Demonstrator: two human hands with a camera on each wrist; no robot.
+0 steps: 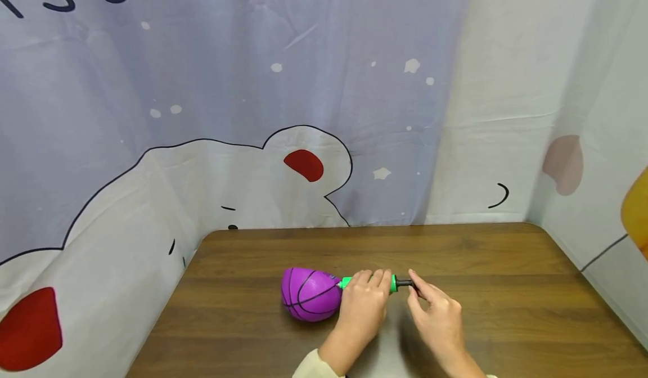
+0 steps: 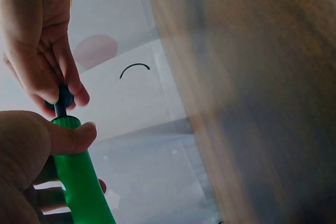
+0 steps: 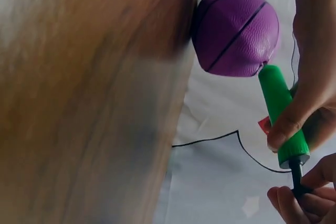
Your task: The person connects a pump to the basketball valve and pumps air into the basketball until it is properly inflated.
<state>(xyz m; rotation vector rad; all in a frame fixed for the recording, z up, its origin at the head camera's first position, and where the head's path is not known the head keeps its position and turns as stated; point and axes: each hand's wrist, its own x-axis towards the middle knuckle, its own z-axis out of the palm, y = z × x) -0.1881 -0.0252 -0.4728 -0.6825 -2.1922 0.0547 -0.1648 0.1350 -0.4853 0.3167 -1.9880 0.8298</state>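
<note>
A purple ball with black lines, partly flattened, is joined at its right side to the tip of a green hand pump. My left hand grips the green barrel, thumb across it near the handle end in the left wrist view. To its right, my right hand pinches the pump's black handle between thumb and fingers. A short length of black rod shows between barrel and handle. The needle is mostly hidden where the pump meets the ball.
Beneath the hands lies a brown wood-grain table. Behind it hangs a pale blue and white curtain with cartoon drawings, and another white cloth hangs along the right side.
</note>
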